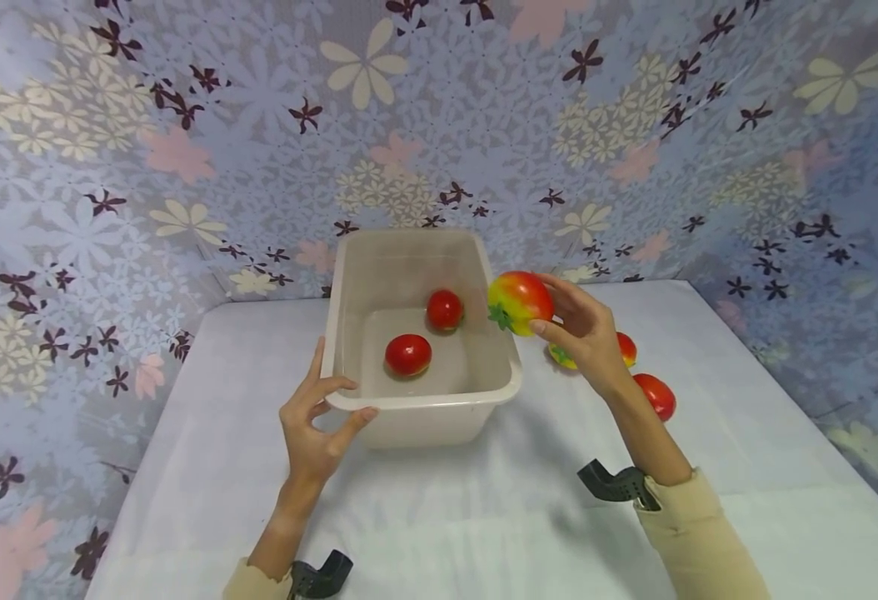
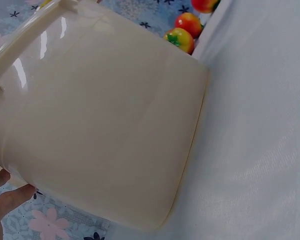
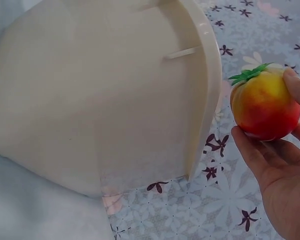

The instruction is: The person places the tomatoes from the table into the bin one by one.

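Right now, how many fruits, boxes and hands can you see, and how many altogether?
Fruits: 6 (2 inside the box, 1 in the right hand, 3 on the table)
Box: 1
Hands: 2 (right hand, left hand)
Total: 9

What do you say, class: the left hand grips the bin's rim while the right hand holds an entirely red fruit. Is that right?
Not quite: the fruit is red and yellow, with green leaves, as the right wrist view shows. The left hand does grip the bin's rim, and the right hand does hold it.
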Demonstrator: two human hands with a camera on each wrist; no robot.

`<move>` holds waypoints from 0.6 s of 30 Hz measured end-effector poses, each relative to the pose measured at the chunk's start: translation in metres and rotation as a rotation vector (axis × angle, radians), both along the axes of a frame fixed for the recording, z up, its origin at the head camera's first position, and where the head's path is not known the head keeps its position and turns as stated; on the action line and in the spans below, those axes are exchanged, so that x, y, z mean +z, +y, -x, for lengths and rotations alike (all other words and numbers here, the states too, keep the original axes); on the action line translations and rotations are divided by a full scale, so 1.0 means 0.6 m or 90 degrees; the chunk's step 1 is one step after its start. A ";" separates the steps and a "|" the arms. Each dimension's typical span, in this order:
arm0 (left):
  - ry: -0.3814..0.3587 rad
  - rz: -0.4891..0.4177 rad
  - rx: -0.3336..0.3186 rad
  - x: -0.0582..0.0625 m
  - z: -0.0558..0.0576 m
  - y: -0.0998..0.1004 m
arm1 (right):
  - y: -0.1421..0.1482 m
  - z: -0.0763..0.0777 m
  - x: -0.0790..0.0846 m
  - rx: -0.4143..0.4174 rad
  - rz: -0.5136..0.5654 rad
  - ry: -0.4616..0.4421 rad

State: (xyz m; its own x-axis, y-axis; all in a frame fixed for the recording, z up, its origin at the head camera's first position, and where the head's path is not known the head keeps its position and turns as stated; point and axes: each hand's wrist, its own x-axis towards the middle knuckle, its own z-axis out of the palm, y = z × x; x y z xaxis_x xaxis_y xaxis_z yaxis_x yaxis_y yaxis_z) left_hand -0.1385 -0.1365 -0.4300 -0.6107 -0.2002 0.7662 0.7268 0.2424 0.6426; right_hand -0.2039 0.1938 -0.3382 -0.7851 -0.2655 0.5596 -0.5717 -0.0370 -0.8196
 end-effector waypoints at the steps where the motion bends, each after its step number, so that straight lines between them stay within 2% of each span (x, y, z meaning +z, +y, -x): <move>1: 0.001 0.001 0.001 0.001 0.001 0.000 | -0.001 0.002 0.002 -0.001 -0.002 0.001; 5: 0.003 0.003 0.004 0.006 0.001 0.000 | -0.005 0.010 0.007 0.004 -0.001 -0.002; 11: -0.005 -0.001 0.001 0.002 -0.004 0.003 | -0.010 0.012 0.006 0.017 -0.007 -0.031; 18: -0.003 0.013 0.016 0.002 -0.003 0.002 | -0.022 0.014 0.005 0.034 -0.012 -0.054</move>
